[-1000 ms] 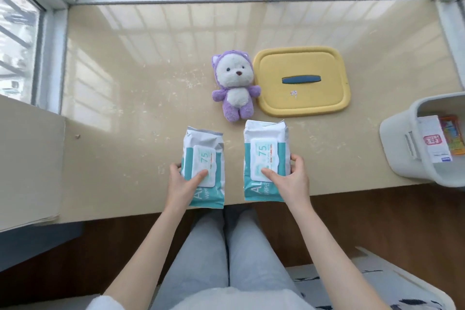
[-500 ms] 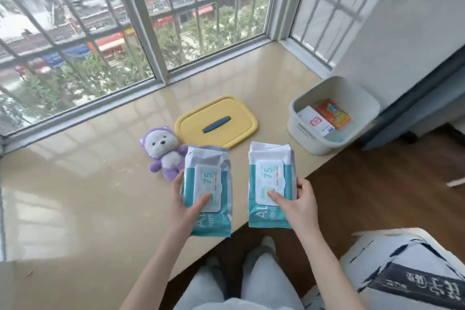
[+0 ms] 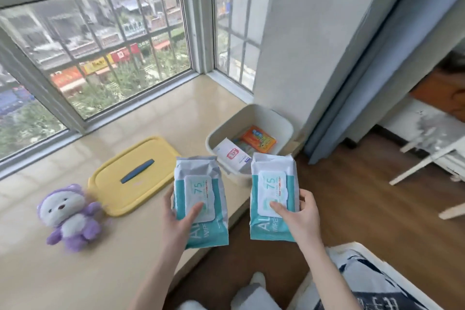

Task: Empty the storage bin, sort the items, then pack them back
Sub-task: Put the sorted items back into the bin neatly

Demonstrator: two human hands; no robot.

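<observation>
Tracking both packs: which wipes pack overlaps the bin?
The right pack, in the right hand: its top covers the bin's corner. The left pack sits beside the yellow lid.

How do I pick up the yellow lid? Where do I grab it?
Grab the blue handle in the middle of the lid, coming down from above. The lid lies flat on the sill, handle up, so its low edges would likely be harder to get fingers under. First free a hand: the left hand holds the left pack, the right hand the right pack.
</observation>
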